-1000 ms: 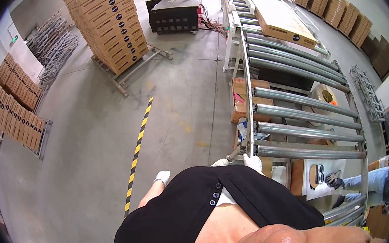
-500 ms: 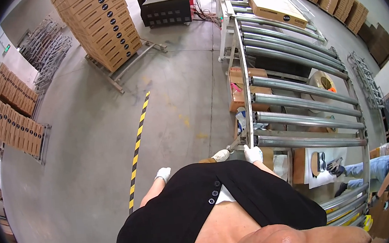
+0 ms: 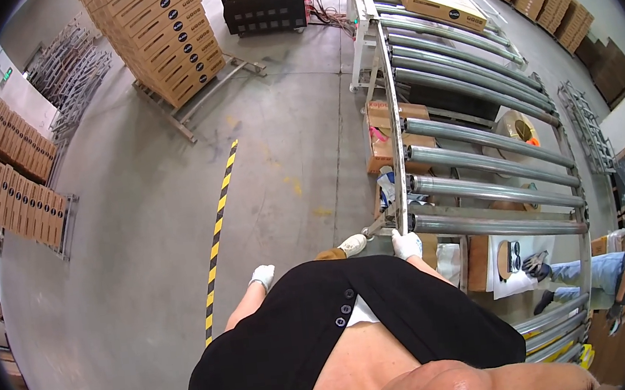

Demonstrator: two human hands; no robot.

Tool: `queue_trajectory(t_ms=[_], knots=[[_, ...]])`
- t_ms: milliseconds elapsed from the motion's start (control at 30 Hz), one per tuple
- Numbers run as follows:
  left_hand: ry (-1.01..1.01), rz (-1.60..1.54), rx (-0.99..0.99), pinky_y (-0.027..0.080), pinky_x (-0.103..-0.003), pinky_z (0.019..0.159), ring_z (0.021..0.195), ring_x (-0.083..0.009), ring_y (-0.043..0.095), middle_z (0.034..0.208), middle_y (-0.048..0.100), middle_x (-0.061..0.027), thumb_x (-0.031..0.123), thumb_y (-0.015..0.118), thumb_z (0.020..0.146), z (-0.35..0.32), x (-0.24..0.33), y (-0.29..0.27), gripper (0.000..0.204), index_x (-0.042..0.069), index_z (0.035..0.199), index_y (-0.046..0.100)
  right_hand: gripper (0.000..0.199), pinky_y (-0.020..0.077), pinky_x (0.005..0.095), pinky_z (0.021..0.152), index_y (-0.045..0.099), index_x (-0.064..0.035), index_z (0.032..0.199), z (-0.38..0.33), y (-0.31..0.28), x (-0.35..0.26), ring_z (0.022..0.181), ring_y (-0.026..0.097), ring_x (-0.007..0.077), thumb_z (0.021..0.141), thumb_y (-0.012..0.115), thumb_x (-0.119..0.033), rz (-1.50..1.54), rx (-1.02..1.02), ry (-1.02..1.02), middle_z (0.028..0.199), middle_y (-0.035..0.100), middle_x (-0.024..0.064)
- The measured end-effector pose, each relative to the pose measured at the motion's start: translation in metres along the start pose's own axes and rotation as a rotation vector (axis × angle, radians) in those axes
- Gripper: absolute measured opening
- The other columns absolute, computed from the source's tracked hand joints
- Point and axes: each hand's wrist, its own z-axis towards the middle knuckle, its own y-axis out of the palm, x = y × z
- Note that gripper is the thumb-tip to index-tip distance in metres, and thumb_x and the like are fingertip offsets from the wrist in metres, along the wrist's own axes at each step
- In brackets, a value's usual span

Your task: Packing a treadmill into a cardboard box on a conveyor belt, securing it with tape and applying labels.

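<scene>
At right, our right hand (image 3: 407, 244) holds the near-to-far rail (image 3: 398, 155); left hand (image 3: 263, 277), opening unclear; far carton (image 3: 430, 9) bears black label (image 3: 454, 14).

Head-worn fisheye — high, wide, facing down

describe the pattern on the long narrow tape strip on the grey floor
Diagonal black and yellow stripes; the tape strip shows best in the head view.

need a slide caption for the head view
Gloved right hand at the roller conveyor, left hand out over the floor, carton farther along.
</scene>
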Motion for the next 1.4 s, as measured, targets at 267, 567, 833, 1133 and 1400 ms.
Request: queue_trajectory(t_ms=[267, 567, 833, 1133, 1400], knots=[[0.399, 0.417, -0.034, 0.043, -0.045, 0.09, 0.103, -0.0403, 0.054, 0.11, 0.059, -0.0245, 0.032, 0.034, 0.091, -0.026, 0.028, -0.029, 0.043, 0.001, 0.099, 0.063, 0.069, 0.0477, 0.0454, 0.083, 0.062, 0.0081, 0.091, 0.003, -0.005, 0.005, 0.095, 0.06, 0.0442, 0.078, 0.057, -0.059, 0.036, 0.03, -0.094, 0.095, 0.062, 0.032], [0.165, 0.063, -0.179, 0.044, -0.044, 0.066, 0.074, -0.0364, 0.056, 0.071, 0.057, -0.017, 0.014, 0.048, 0.081, -0.034, -0.016, -0.008, 0.011, 0.006, 0.075, 0.053, 0.072, 0.0459, 0.0446, 0.087, 0.057, 0.0107, 0.104, 0.006, -0.003, 0.006, 0.099, 0.059, 0.0419, 0.075, 0.066, -0.054, 0.076, 0.075, 0.13, 0.102, 0.061, 0.0297], [-0.124, -0.298, -0.096, 0.046, -0.033, 0.074, 0.08, -0.0159, 0.056, 0.086, 0.064, -0.009, 0.03, 0.052, 0.088, 0.035, 0.016, -0.054, 0.032, 0.001, 0.097, 0.063, 0.048, 0.0415, 0.0428, 0.087, 0.052, 0.0009, 0.117, -0.008, -0.01, -0.097, 0.098, 0.053, 0.0342, 0.077, 0.066, -0.021, -0.115, 0.475, -0.531, 0.103, 0.057, 0.0192], [-0.088, -0.427, -0.133, 0.043, -0.027, 0.069, 0.075, -0.0088, 0.049, 0.08, 0.057, 0.0007, 0.028, 0.056, 0.09, 0.131, 0.16, -0.101, 0.027, 0.003, 0.096, 0.062, 0.044, 0.0447, 0.0414, 0.088, 0.056, -0.0014, 0.114, 0.14, 0.109, -0.186, 0.101, 0.056, 0.0339, 0.079, 0.063, -0.027, 0.075, -0.077, -0.286, 0.102, 0.061, 0.0196], [-0.142, -0.248, -0.193, 0.046, -0.032, 0.077, 0.085, -0.0176, 0.058, 0.089, 0.065, -0.0092, 0.033, 0.053, 0.091, 0.172, 0.151, -0.117, 0.036, 0.0, 0.102, 0.061, 0.053, 0.0447, 0.0443, 0.092, 0.051, -0.0012, 0.118, 0.295, 0.181, -0.171, 0.109, 0.055, 0.0377, 0.079, 0.059, -0.036, -0.163, -0.196, 0.241, 0.116, 0.056, 0.0251]])
